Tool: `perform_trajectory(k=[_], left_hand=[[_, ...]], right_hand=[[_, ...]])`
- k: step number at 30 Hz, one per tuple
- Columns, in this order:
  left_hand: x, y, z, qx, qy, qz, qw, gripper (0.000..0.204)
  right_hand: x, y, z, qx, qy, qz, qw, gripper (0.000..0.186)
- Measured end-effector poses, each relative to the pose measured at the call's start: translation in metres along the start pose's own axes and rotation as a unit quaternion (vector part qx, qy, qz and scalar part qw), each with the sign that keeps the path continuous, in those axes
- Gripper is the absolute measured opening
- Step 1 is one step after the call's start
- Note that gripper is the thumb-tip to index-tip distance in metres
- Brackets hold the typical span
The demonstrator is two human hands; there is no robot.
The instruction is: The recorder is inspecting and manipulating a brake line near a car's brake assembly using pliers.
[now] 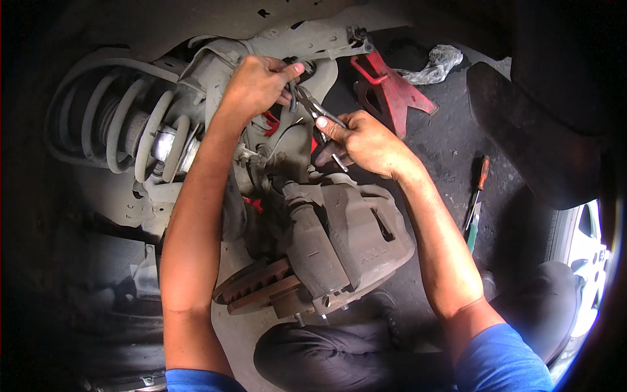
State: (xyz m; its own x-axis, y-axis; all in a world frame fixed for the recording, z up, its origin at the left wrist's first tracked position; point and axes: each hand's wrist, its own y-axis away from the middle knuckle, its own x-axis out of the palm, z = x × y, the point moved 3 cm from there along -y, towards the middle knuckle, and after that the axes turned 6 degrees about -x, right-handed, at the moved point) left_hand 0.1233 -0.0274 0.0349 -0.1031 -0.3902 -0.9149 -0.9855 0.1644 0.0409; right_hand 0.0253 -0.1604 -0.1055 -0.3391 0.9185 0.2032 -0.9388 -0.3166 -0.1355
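My left hand (261, 85) is closed at the upper suspension, with finger and thumb on a small dark part that I cannot make out, at the pliers' jaws. My right hand (356, 144) grips metal pliers (317, 110), which point up-left toward my left fingers. Below my hands sits a dusty brake caliper (349, 238) over a rusty disc (251, 287). To the left is a coil spring and strut (157, 140). A pale suspension arm (294, 46) runs above my hands.
A red jack stand (408, 104) stands behind my right hand, with crumpled plastic (437, 65) beyond. An orange-handled screwdriver (482, 173) and a green-handled tool (472, 232) lie on the dark floor (444, 176) at right. A wheel (581, 235) is at the far right; my knees are below.
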Motion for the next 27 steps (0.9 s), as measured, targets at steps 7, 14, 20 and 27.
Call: perform_trajectory(k=[7,14,20,27], left_hand=[[0.0,0.0,-0.001,0.004,-0.022,-0.005,1.0,0.048],[0.001,0.002,-0.007,0.027,-0.123,-0.017,0.992,0.047],[0.001,0.001,-0.005,0.018,-0.132,0.0,0.991,0.047],[-0.001,-0.002,0.003,-0.011,-0.006,0.011,1.0,0.041]], right_hand=[[0.0,-0.002,-0.002,0.014,-0.015,0.006,1.0,0.056],[-0.001,-0.001,-0.001,0.06,-0.041,0.0,0.997,0.059],[0.006,-0.004,-0.006,0.017,0.016,-0.012,1.0,0.058],[0.012,-0.008,-0.014,-0.026,0.013,-0.045,0.999,0.055]])
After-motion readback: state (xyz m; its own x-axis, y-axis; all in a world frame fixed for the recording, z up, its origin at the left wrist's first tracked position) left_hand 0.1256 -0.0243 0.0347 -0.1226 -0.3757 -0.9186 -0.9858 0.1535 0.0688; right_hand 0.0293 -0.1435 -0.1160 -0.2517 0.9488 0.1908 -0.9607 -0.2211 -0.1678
